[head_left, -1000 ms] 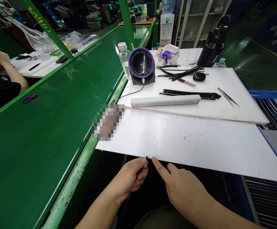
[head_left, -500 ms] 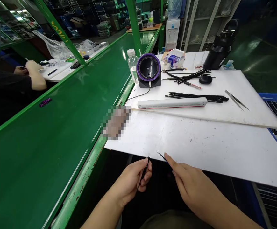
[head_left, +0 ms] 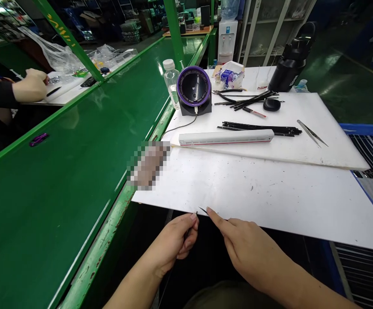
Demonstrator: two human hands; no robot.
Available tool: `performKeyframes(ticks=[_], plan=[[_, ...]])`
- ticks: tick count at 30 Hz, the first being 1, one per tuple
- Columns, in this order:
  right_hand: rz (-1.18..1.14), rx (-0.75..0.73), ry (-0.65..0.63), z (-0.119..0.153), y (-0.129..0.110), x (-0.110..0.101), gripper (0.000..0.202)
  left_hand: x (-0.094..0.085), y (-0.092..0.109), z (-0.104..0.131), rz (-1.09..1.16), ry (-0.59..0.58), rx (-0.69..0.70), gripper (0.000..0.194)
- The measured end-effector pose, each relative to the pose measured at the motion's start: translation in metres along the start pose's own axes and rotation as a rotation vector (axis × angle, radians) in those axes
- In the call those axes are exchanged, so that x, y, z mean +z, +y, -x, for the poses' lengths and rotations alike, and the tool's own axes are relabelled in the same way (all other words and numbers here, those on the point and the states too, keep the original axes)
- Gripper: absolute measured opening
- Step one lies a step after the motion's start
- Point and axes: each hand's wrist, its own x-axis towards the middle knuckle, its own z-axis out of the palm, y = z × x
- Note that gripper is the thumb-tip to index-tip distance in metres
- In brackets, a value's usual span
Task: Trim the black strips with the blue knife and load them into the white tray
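Note:
My left hand [head_left: 176, 240] is closed, thumb against forefinger, just off the table's front edge. A small dark end of a thin black strip [head_left: 197, 213] shows at its fingertips; the rest is hidden. My right hand [head_left: 249, 244] grips a slender dark tool with a sharp point [head_left: 202, 210], the forefinger stretched along it. That point is close to the strip's end, and I cannot tell if they touch. More black strips [head_left: 260, 128] lie behind a long white box [head_left: 227, 137] on a white foam board [head_left: 321, 156].
Tweezers [head_left: 311, 133], pliers [head_left: 228, 95] and a black flask [head_left: 291, 64] occupy the board and table [head_left: 238, 184]. A purple-rimmed fan [head_left: 194, 88] stands beside a clear bottle [head_left: 172, 83]. Left runs a green conveyor [head_left: 77, 150], with a co-worker's arm [head_left: 28, 90] beyond. Blue crates [head_left: 356, 128] hold strips.
My right hand has brought the tool's point closer to my left fingertips. My left fingers have curled in, hiding more of the strip. The whole view has shifted slightly.

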Motion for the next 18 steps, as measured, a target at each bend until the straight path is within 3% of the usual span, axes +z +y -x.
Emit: performKeyframes(ticks=[18], plan=[[0.134, -0.044, -0.032, -0.0044, -0.0027, 0.0021, 0.067, 0.0002, 0.0009, -0.0013, -0.011, 0.006, -0.017, 0.035]])
